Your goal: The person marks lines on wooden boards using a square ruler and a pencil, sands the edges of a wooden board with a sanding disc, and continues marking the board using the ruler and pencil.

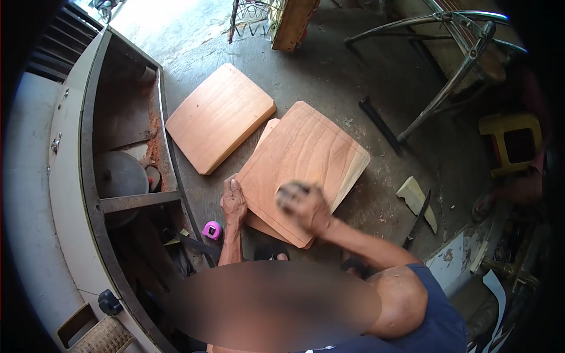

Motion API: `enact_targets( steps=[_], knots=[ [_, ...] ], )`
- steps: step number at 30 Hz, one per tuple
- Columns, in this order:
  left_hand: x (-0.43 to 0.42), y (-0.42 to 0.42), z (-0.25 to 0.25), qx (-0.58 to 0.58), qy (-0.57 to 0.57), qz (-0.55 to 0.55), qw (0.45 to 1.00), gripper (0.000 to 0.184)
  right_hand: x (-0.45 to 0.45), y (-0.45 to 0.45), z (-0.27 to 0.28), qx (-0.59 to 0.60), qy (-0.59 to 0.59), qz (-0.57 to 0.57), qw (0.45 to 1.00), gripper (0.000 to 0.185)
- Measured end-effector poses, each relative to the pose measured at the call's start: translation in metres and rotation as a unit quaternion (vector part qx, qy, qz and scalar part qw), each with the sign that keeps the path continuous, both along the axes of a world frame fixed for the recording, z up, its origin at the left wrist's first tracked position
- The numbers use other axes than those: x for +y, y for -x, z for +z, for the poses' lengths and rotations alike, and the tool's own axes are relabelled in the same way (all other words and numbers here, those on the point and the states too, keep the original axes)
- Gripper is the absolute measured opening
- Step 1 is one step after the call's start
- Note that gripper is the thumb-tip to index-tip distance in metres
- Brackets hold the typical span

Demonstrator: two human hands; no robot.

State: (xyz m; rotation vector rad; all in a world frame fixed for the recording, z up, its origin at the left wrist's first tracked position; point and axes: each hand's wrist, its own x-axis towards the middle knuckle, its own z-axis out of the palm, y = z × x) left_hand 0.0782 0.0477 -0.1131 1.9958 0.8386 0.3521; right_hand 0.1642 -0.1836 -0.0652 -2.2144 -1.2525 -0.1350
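A wooden board (306, 147) with clipped corners and a thin line along its edges lies on top of another board (265, 226) that is mostly covered. My left hand (233, 202) is closed on the left edge of the upper board, thumb uppermost and fingertips hidden. On the board's lower part, my right hand (312, 210) grips a dark, rounded pad (288, 196), both smeared by motion. The pad's exact kind cannot be made out.
Left of the boards are a second board stack (220, 117), a pink tape measure (212, 230) and an open cabinet frame (141, 203). To the right lie a knife (419, 217), a wood offcut (416, 197), a black bar (379, 125), a metal-legged chair (447, 88) and a yellow stool (500, 124).
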Motion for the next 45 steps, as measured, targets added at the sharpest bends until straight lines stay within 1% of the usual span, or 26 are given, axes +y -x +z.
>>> enact_targets(
  steps=[4,5,7,9,11,12,14,15,17,18,20,21,23,24,25,26,30,33,34,35,36,37,40,42,44,45],
  knots=[
    [0.002,-0.003,0.007,0.028,0.05,-0.021,0.998,0.044,0.005,-0.056,0.008,-0.079,0.0,-0.014,0.997,0.013],
    [0.0,-0.001,0.007,0.037,0.055,-0.02,0.998,0.044,0.006,-0.117,-0.038,0.004,0.042,-0.147,0.988,0.012],
    [0.003,-0.001,0.013,0.054,0.045,-0.029,0.997,0.045,0.009,-0.149,-0.069,0.088,0.084,-0.274,0.954,0.012],
    [0.002,-0.011,0.018,0.037,0.036,-0.02,0.998,0.046,0.025,-0.106,-0.008,-0.11,0.067,-0.164,0.978,0.014],
    [0.0,-0.006,0.016,0.036,0.031,-0.015,0.999,0.047,0.032,-0.037,0.012,-0.02,-0.038,0.055,0.998,0.019],
    [0.004,-0.008,0.011,0.033,0.032,-0.016,0.999,0.047,0.033,-0.046,0.012,-0.023,-0.037,0.054,0.998,0.019],
    [0.002,-0.004,0.002,-0.024,-0.037,-0.024,0.999,0.037,0.03,-0.087,0.008,-0.036,-0.027,-0.034,0.998,0.014],
    [0.001,-0.005,0.007,-0.026,-0.013,-0.024,0.999,0.035,0.022,-0.137,-0.007,-0.142,0.077,-0.122,0.979,0.01],
    [-0.005,0.002,0.001,-0.006,-0.033,-0.014,0.999,0.035,0.018,-0.161,-0.036,0.003,0.017,-0.261,0.965,0.008],
    [0.0,-0.003,0.004,0.0,-0.063,-0.015,0.998,0.034,0.026,-0.133,-0.027,-0.024,0.022,-0.218,0.975,0.009],
    [0.0,-0.011,0.006,-0.008,-0.032,0.001,0.999,0.033,0.043,-0.104,-0.008,-0.102,0.029,-0.129,0.986,0.013],
    [0.001,-0.007,-0.002,-0.008,-0.045,0.004,0.999,0.033,0.043,-0.091,0.0,-0.103,0.029,-0.127,0.986,0.013],
    [0.0,-0.002,-0.009,0.003,-0.056,0.011,0.998,0.033,0.043,-0.067,0.008,-0.014,-0.032,0.018,0.999,0.022],
    [0.001,-0.005,-0.008,-0.009,-0.049,0.007,0.999,0.032,0.044,-0.095,-0.001,-0.042,-0.013,-0.024,0.999,0.019],
    [0.0,-0.002,-0.008,-0.018,-0.042,0.006,0.999,0.032,0.044,-0.132,-0.01,-0.101,0.06,-0.093,0.989,0.017],
    [-0.004,0.006,-0.008,-0.001,-0.042,0.016,0.999,0.032,0.048,-0.165,-0.017,-0.097,0.032,-0.196,0.975,0.016],
    [0.004,-0.001,-0.013,0.007,-0.055,0.025,0.998,0.038,0.097,-0.076,-0.009,-0.066,0.011,-0.13,0.989,0.02],
    [0.011,0.003,-0.014,0.027,0.126,0.021,0.991,0.048,0.104,-0.034,-0.002,-0.039,-0.005,-0.062,0.997,0.021],
    [0.014,0.003,-0.017,0.028,0.125,0.027,0.991,0.048,0.108,-0.027,-0.003,-0.02,-0.012,-0.031,0.999,0.023],
    [0.013,0.002,-0.016,0.028,0.091,0.003,0.995,0.047,0.105,-0.063,-0.006,-0.047,0.003,-0.066,0.997,0.02],
    [0.008,0.007,-0.012,0.037,0.06,-0.022,0.997,0.047,0.101,-0.099,-0.015,-0.054,0.094,-0.136,0.985,0.022],
    [0.008,0.008,-0.005,0.082,0.073,-0.039,0.993,0.046,0.101,-0.083,-0.018,-0.045,0.098,-0.128,0.986,0.022],
    [0.004,0.003,-0.01,0.064,0.065,-0.019,0.996,0.045,0.113,-0.058,-0.009,-0.048,0.029,-0.118,0.991,0.023],
    [0.005,-0.001,-0.002,0.072,0.061,-0.02,0.995,0.045,0.112,-0.005,0.001,-0.044,-0.016,-0.014,0.999,0.022],
    [0.006,0.004,-0.005,0.048,0.07,-0.03,0.996,0.045,0.104,-0.047,-0.006,-0.057,-0.013,-0.042,0.997,0.02],
    [0.008,0.007,-0.009,0.044,0.077,-0.028,0.996,0.045,0.094,-0.086,-0.011,-0.092,0.041,-0.103,0.99,0.019]
  ],
)
